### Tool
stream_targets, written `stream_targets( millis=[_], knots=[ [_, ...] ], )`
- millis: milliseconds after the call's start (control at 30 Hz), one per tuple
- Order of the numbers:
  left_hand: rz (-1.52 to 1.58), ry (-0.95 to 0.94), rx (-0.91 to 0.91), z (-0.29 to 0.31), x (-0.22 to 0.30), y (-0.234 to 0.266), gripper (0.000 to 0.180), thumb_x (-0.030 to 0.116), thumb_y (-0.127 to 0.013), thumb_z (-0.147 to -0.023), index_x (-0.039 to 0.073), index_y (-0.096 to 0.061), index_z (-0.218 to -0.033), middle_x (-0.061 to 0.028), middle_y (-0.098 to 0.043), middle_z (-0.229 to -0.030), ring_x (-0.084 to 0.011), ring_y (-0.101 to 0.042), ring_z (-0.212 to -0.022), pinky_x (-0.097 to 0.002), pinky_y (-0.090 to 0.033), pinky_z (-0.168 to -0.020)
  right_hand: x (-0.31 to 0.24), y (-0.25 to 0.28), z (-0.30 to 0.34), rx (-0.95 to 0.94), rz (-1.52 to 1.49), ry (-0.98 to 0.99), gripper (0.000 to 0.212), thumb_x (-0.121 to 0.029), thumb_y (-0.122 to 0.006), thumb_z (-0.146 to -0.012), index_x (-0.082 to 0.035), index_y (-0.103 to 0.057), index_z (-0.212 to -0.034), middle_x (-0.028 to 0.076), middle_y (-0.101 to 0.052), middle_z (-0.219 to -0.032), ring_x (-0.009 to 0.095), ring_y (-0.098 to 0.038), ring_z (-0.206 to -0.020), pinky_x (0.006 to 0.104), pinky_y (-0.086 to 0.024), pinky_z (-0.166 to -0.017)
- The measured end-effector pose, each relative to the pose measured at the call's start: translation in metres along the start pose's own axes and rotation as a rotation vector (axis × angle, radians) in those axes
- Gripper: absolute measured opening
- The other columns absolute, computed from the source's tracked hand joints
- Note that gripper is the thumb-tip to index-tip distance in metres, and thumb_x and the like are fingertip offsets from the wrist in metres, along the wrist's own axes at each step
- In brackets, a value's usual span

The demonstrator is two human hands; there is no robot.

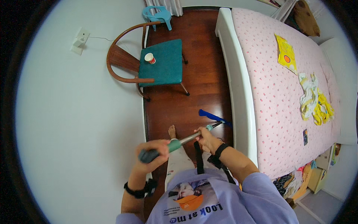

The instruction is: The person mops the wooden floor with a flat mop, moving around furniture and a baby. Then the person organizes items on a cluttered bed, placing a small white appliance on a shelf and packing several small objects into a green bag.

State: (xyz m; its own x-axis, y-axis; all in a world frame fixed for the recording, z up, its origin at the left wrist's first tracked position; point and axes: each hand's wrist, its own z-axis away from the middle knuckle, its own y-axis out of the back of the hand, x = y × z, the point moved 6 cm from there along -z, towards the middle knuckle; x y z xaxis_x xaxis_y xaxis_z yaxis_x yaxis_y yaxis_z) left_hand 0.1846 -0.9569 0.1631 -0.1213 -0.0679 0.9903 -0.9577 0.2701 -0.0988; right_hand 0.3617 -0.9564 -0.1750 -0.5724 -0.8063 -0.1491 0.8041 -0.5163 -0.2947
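Note:
A flat mop (191,137) slants across in front of me, with a metal pole, a green and dark grey grip and a blue head (209,115) on the floor. My left hand (158,151) is closed around the grip near its top end. Lower down, my right hand (207,139) wraps the metal pole. The right end of the mop head meets the lower side of the white bed frame; whether part of it passes underneath, I cannot tell. Both wrists carry black bands.
Ahead on the left stands a wooden armchair (164,61) with a green seat, a paper cup (150,58) on it. Behind it is a small blue chair (158,15). A bed (268,104) with pink bedding fills the right side, a white wall (74,123) the left. My bare foot (172,131) is on the wooden floor.

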Motion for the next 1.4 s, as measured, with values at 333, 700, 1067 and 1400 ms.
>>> stream_targets(
  millis=[333,700,1067,1400],
  knots=[
    [-0.312,-0.097,0.233,0.067,-0.035,-0.082,0.003,0.001,-0.065,-0.077,0.001,-0.062,-0.079,-0.0132,-0.065,-0.079,-0.0263,-0.064,-0.086,-0.0449,-0.038,-0.097,-0.055,0.020,-0.022,-0.045,0.246,0.148,0.011,-0.009,-0.051,-0.083,0.001,-0.050,-0.078,0.014,-0.061,-0.067,0.020,-0.060,-0.055,0.0285,-0.040,-0.037],
    [-0.207,-0.042,0.290,0.107,-0.094,-0.076,0.007,0.005,-0.060,-0.082,0.002,-0.062,-0.088,-0.0075,-0.059,-0.069,-0.0192,-0.057,-0.066,-0.0434,-0.045,-0.084,-0.037,0.076,-0.050,0.171,0.623,0.346,0.062,-0.012,-0.050,-0.086,0.001,-0.015,-0.135,0.027,-0.058,-0.094,0.026,-0.062,-0.060,0.0342,-0.055,-0.046],
    [-0.049,0.024,-0.008,0.253,-0.021,-0.039,0.007,0.006,-0.064,-0.075,0.002,-0.065,-0.081,-0.0046,-0.054,-0.055,-0.0181,-0.054,-0.053,-0.0405,-0.045,-0.074,0.225,0.141,0.031,0.045,0.236,0.018,0.072,-0.023,-0.042,-0.093,-0.001,0.012,-0.137,0.022,-0.045,-0.108,0.024,-0.059,-0.073,0.0327,-0.059,-0.053],
    [-0.299,-0.023,-0.077,0.328,0.078,-0.069,0.003,0.001,-0.061,-0.062,0.001,-0.061,-0.065,-0.0097,-0.057,-0.055,-0.0222,-0.057,-0.051,-0.0367,-0.049,-0.065,0.348,0.096,0.061,-0.252,0.139,-0.055,0.033,-0.024,-0.048,-0.089,-0.001,-0.037,-0.110,0.014,-0.044,-0.091,0.023,-0.054,-0.070,0.0383,-0.058,-0.067]
  ],
)
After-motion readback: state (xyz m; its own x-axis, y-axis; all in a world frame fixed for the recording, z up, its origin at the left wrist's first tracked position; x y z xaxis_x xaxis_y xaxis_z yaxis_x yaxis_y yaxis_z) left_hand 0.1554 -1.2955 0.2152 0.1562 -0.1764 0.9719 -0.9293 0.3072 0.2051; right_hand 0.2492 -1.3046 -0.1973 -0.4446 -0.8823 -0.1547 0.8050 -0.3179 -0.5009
